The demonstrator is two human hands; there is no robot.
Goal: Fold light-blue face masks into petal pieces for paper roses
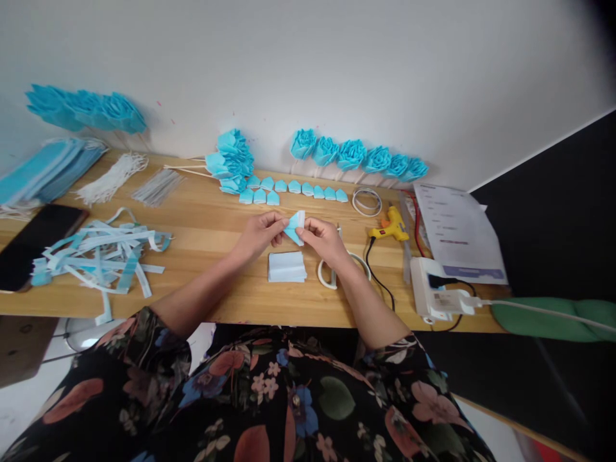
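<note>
Between my two hands is a small blue and white piece of fabric (295, 227), folded to a point. My left hand (264, 232) pinches its left side, and my right hand (321, 237) grips its right edge with thumb and fingers. Just below lies a stack of pale cut squares (287, 266). White-handled scissors (327, 274) are partly hidden beneath my right forearm. Beyond my hands, folded blue petals (294, 187) lie in rows on the wooden table (202, 224).
Blue fabric flowers (350, 155) lean on the wall, with more flowers (230, 160) lying left. A yellow glue gun (392, 224), power strip (426, 289) and paper sheet (459, 231) are right. Fabric strips (103, 250), a phone (36, 244), wires (156, 187) and face masks (52, 170) are left.
</note>
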